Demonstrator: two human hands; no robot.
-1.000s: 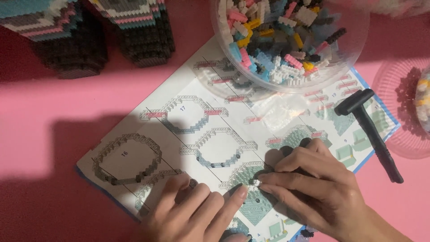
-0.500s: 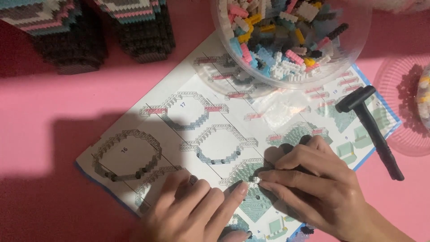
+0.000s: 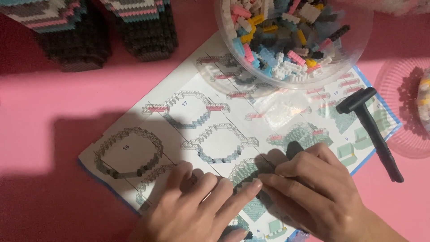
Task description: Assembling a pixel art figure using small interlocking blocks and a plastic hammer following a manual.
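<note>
Both hands' fingers pinched together, seemingly on a tiny brick, over the instruction sheet.

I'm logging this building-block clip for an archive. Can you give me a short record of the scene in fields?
surface: pink table
left hand: flat on the instruction sheet, fingertips meeting the right hand
right hand: on the sheet, fingertips pinched at a tiny white piece
bowl: clear, holding mixed small bricks, resting on the sheet's upper part
tool: black, hammer-shaped, lying at the sheet's right edge
built model: dark brick legs, top left
</note>
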